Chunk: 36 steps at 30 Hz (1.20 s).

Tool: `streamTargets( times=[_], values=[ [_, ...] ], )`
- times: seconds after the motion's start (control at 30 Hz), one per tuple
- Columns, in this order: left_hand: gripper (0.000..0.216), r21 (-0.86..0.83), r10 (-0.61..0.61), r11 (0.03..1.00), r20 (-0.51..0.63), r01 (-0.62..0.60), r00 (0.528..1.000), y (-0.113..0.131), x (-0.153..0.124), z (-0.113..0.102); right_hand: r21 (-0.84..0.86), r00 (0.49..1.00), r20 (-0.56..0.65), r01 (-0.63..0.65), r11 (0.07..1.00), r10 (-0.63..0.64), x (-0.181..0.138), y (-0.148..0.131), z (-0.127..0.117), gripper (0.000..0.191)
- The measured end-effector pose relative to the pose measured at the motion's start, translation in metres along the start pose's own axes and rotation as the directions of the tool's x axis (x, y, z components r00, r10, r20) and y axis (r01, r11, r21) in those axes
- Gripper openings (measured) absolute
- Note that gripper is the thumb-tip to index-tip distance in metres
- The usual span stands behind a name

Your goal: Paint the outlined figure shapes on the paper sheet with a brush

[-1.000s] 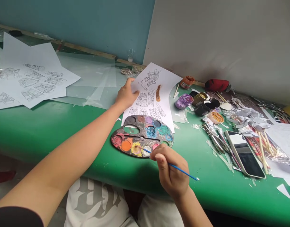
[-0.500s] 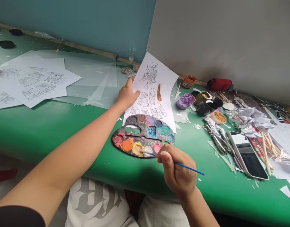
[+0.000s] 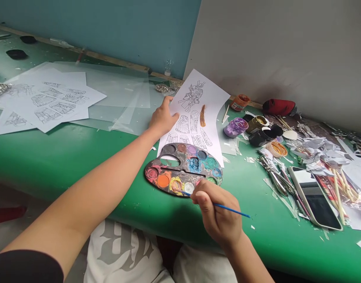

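My right hand [image 3: 218, 216] is closed on a thin blue paintbrush [image 3: 231, 210], its tip dipped into the yellow well of an oval paint palette [image 3: 183, 169] lying on the green table [image 3: 65, 153]. My left hand [image 3: 162, 118] reaches forward and holds the left edge of a white sheet of printed line drawings [image 3: 198, 114], thumb on top, fingers curled at the edge. One drawing on that sheet is painted brown. The sheet's far end curls up toward the wall.
Small paint jars [image 3: 257, 129] stand to the right of the sheet. A phone [image 3: 316, 196], metal tools [image 3: 277, 177], wooden sticks and foil scraps crowd the right side. More printed sheets [image 3: 47, 106] and clear plastic films [image 3: 121, 98] lie at left.
The brush tip has stayed in the palette's yellow area with small shifts of my right hand. The sheet's far end lifted, then lowered a little. The view has drifted slightly.
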<state>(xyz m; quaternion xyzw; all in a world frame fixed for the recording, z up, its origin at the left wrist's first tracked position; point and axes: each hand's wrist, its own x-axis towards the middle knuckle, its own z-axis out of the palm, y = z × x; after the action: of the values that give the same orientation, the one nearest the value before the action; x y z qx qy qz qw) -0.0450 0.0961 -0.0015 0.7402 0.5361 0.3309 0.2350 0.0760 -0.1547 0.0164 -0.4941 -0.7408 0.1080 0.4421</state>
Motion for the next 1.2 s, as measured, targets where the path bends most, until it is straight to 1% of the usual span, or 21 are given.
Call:
streamTargets(
  times=[0.07,0.13,0.17,0.23,0.3,0.37,0.43,0.5,0.57,0.6,0.67,0.7,0.73,0.8,0.87,0.93,0.97,1.0,1.07,1.13,1.2],
  values=[
    [0.048,0.009,-0.010,1.000,-0.004,0.010,1.000,-0.0003,0.0005,0.0006,-0.023,0.998,-0.043,-0.043,0.999,0.042,-0.0007,0.0013,-0.0004,0.037],
    [0.048,0.008,-0.016,1.000,-0.005,0.016,1.000,-0.0007,0.0008,0.0009,-0.037,0.995,-0.094,-0.039,0.999,0.035,-0.0004,0.0017,-0.0007,0.036],
    [0.048,0.008,-0.014,1.000,-0.006,0.014,1.000,-0.0009,0.0010,0.0010,-0.037,0.996,-0.090,-0.019,0.999,0.016,0.0000,0.0013,-0.0009,0.036],
    [0.048,0.009,-0.006,1.000,-0.010,0.006,1.000,-0.0013,0.0012,0.0010,-0.028,1.000,-0.025,0.014,1.000,-0.014,0.0010,0.0000,-0.0013,0.038],
    [0.048,0.013,0.001,1.000,-0.013,-0.001,1.000,-0.0015,0.0012,0.0008,-0.049,1.000,-0.003,-0.003,0.999,0.003,0.0016,-0.0013,-0.0018,0.039],
    [0.048,0.021,-0.001,1.000,-0.008,0.001,1.000,-0.0012,0.0007,0.0004,-0.085,0.998,-0.054,-0.032,0.996,0.027,0.0019,-0.0018,-0.0017,0.039],
    [0.048,0.036,-0.014,0.999,-0.003,0.014,1.000,-0.0002,0.0001,-0.0002,-0.066,0.995,-0.103,-0.007,0.998,0.000,0.0018,-0.0018,-0.0006,0.036],
    [0.049,0.052,-0.024,0.998,-0.002,0.024,1.000,0.0008,-0.0005,-0.0007,-0.003,0.997,-0.073,0.033,0.999,-0.033,0.0012,-0.0016,0.0008,0.035],
    [0.050,0.058,-0.022,0.998,-0.004,0.022,1.000,0.0013,-0.0007,-0.0008,0.017,0.999,-0.036,0.010,1.000,-0.010,-0.0001,-0.0009,0.0015,0.036],
    [0.050,0.059,-0.017,0.998,-0.005,0.018,1.000,0.0014,-0.0007,-0.0006,0.000,0.999,-0.042,-0.021,1.000,0.021,-0.0009,-0.0003,0.0016,0.037],
    [0.051,0.061,-0.010,0.998,-0.008,0.010,1.000,0.0011,-0.0004,-0.0003,-0.034,0.993,-0.098,-0.064,0.997,0.060,-0.0021,0.0009,0.0013,0.036],
    [0.051,0.063,-0.009,0.998,-0.009,0.009,1.000,0.0010,-0.0003,-0.0001,-0.030,0.991,-0.118,-0.060,0.998,0.056,-0.0024,0.0013,0.0013,0.035],
    [0.051,0.066,-0.010,0.998,-0.011,0.011,1.000,0.0010,-0.0002,0.0000,-0.015,0.993,-0.113,-0.042,0.999,0.040,-0.0024,0.0016,0.0012,0.035],
    [0.051,0.069,-0.017,0.997,-0.012,0.018,1.000,0.0014,-0.0002,-0.0002,0.021,0.999,-0.052,-0.014,1.000,0.015,-0.0021,0.0019,0.0011,0.036],
    [0.051,0.070,-0.024,0.997,-0.011,0.025,1.000,0.0020,-0.0004,-0.0006,0.007,0.999,-0.029,-0.038,0.999,0.039,-0.0016,0.0022,0.0009,0.036],
    [0.050,0.071,-0.023,0.997,-0.007,0.023,1.000,0.0025,-0.0007,-0.0009,-0.026,0.995,-0.080,-0.069,0.997,0.067,-0.0014,0.0025,0.0010,0.035],
    [0.050,0.071,-0.022,0.997,-0.006,0.022,1.000,0.0026,-0.0007,-0.0008,-0.022,0.993,-0.104,-0.062,0.998,0.059,-0.0014,0.0025,0.0012,0.034],
    [0.049,0.070,-0.020,0.997,-0.005,0.020,1.000,0.0025,-0.0007,-0.0007,-0.005,0.993,-0.110,-0.038,0.999,0.037,-0.0017,0.0025,0.0015,0.033],
    [0.048,0.061,-0.015,0.998,-0.006,0.015,1.000,0.0018,-0.0005,-0.0003,0.028,0.997,-0.076,0.004,1.000,-0.002,-0.0027,0.0022,0.0019,0.033],
    [0.047,0.049,-0.007,0.999,-0.008,0.007,1.000,0.0010,-0.0004,0.0001,0.008,0.998,-0.063,-0.026,1.000,0.027,-0.0037,0.0019,0.0020,0.034],
    [0.047,0.041,0.001,0.999,-0.008,-0.001,1.000,0.0005,-0.0004,0.0002,-0.025,0.991,-0.110,-0.076,0.997,0.072,-0.0042,0.0018,0.0020,0.036]
  ],
)
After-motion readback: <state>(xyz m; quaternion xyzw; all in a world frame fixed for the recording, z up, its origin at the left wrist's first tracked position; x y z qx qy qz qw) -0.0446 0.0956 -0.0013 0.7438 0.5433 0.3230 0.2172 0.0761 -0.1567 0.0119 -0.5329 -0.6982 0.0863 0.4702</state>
